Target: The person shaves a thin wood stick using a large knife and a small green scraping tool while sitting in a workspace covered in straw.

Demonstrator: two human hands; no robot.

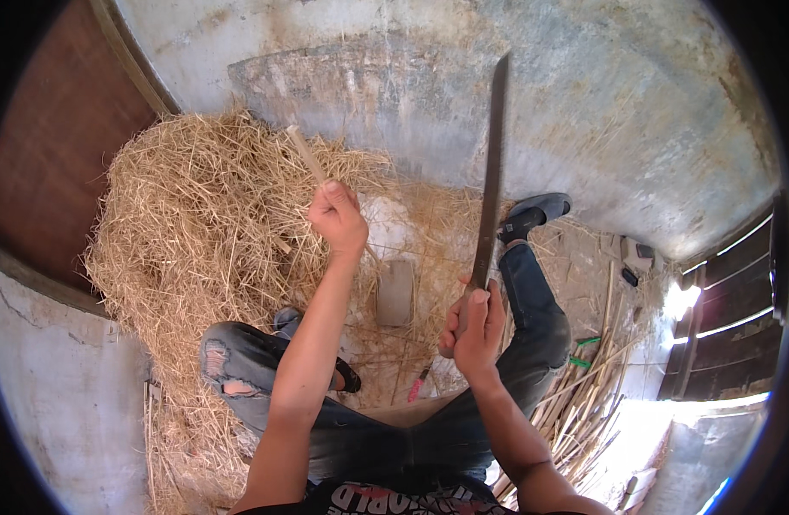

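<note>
From my feed I see the left hand (337, 216) closed round a stick (305, 153), its upper end showing above the fist in front of the straw (197, 197); the gripped part is hidden from me. The right hand (478, 333) is wrapped round the knife (492, 163), blade upright, most of the handle covered. I can't make out any marking on the blade. Pale lettering crosses the shirt (379, 500), cut off at the lower edge.
</note>
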